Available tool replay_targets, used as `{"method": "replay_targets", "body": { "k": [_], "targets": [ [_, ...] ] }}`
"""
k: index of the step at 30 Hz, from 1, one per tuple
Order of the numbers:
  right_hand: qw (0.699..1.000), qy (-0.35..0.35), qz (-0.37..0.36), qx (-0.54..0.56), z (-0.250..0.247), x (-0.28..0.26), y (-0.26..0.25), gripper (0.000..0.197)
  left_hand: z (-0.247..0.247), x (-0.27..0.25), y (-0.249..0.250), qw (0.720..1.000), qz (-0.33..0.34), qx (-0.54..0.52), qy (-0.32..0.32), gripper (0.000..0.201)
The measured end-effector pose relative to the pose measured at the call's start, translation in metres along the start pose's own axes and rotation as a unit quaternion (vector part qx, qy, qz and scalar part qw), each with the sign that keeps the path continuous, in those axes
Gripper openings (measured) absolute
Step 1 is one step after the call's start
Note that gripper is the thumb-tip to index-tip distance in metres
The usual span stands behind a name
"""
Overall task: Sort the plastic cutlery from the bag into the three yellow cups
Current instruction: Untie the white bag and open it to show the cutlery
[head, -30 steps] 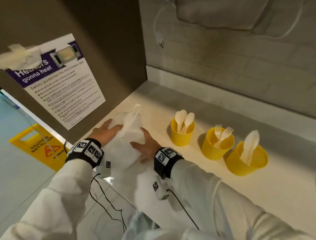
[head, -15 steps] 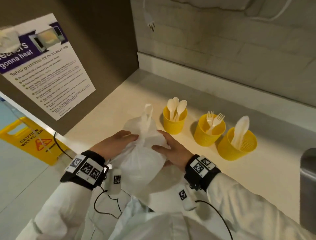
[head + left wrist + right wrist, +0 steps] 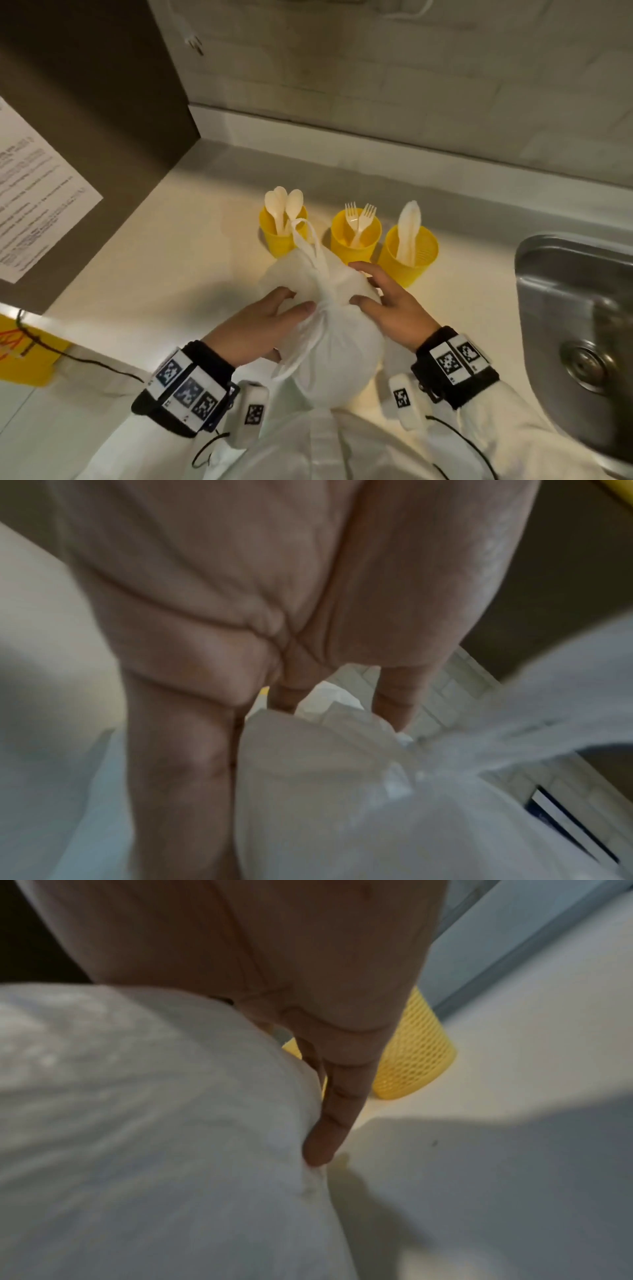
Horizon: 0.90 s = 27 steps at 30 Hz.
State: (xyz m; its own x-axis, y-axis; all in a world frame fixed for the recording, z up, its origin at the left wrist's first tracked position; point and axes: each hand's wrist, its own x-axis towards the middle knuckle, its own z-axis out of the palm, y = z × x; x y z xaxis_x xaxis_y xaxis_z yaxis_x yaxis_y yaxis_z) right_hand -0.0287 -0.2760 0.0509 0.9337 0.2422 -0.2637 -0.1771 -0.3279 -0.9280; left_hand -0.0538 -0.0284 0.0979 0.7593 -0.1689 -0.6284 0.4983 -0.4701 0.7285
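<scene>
A white plastic bag [image 3: 334, 346], tied shut with a knot at its top, sits on the counter just in front of the three yellow cups. My left hand [image 3: 294, 301] cups its left side and my right hand [image 3: 363, 284] its right side, thumbs beside the knot. The left cup [image 3: 274, 240] holds spoons, the middle cup [image 3: 368, 241] forks, the right cup [image 3: 419, 265] knives. In the left wrist view my fingers [image 3: 394, 707] curve over the bag [image 3: 342, 791]. In the right wrist view a finger [image 3: 329, 1123] lies against the bag [image 3: 154, 1123], with a cup [image 3: 414, 1053] behind.
A steel sink [image 3: 575, 325] is set into the counter at the right. A brown side panel with a paper notice [image 3: 34, 205] closes the left. A tiled wall runs behind the cups. Beyond the counter's left edge, a yellow floor sign [image 3: 20, 353] stands on the floor.
Both hands have brought the bag from the counter's left end to right in front of the cups. The view has swung right, and the sink now shows.
</scene>
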Motion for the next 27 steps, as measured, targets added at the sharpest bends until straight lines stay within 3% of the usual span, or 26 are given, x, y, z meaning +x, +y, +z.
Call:
{"method": "replay_targets", "body": {
  "k": [3,6,10,14,18,23,27],
  "targets": [
    [0.997,0.047,-0.031,-0.046,-0.004,-0.010,0.001,0.048,-0.008,0.005,0.003,0.992,0.017,0.112,0.049,0.049],
    [0.977,0.102,-0.124,-0.138,-0.009,-0.017,0.001,0.041,-0.020,0.007,0.008,0.943,0.086,0.287,0.142,0.045],
    [0.947,0.080,-0.207,-0.235,-0.010,-0.012,-0.002,0.023,-0.017,0.011,0.017,0.933,0.203,0.274,0.115,0.038],
    [0.934,0.029,-0.159,-0.318,-0.002,0.004,0.002,0.028,0.003,0.022,0.025,0.891,0.238,0.372,0.107,0.043],
    [0.923,-0.025,-0.136,-0.359,0.009,0.009,0.004,0.035,0.018,0.033,0.030,0.858,0.230,0.451,0.088,0.030],
    [0.929,-0.006,-0.173,-0.328,0.010,0.005,0.006,0.039,0.013,0.038,0.025,0.844,0.250,0.464,0.097,0.020],
    [0.917,0.017,-0.149,-0.371,0.010,0.003,0.005,0.044,0.007,0.035,0.025,0.850,0.325,0.401,0.101,0.014]
  ]
}}
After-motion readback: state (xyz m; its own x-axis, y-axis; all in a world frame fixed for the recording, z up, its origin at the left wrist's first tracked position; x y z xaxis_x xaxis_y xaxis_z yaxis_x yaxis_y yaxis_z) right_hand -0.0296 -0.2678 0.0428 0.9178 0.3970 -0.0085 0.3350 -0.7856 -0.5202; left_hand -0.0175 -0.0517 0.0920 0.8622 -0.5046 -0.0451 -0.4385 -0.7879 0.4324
